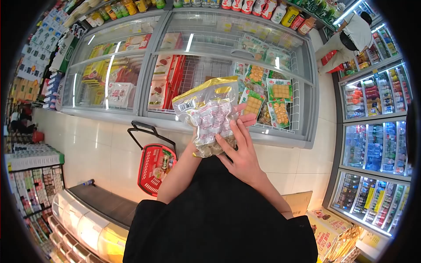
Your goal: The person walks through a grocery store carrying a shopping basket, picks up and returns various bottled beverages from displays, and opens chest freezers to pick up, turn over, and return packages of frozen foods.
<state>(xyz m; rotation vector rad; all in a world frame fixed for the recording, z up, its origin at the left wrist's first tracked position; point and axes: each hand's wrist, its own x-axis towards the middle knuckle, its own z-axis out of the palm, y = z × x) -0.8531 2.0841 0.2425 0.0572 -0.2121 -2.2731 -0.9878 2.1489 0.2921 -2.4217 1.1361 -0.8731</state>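
A sealed plastic food bag (210, 116) is held up in front of me, above the chest freezer's front edge. It has a gold top band, a barcode and a silvery printed back; brownish contents show at its lower end. My left hand (247, 117) supports it from behind, mostly hidden by the bag, with fingertips emerging past its right side. My right hand (242, 155) grips the bag's lower right, fingers lying along its front and edge. Behind the bag stands the chest freezer (184, 121) with glass lids; green-and-white frozen food packs (278, 90) lie in its right part.
A red shopping basket (147, 175) with a black handle stands on the floor to my left, packages inside. Bottles (263, 8) line a shelf behind the freezer. Lit drink coolers (366, 147) run along the right; another person (351, 35) stands there. Cartons (329, 228) sit lower right.
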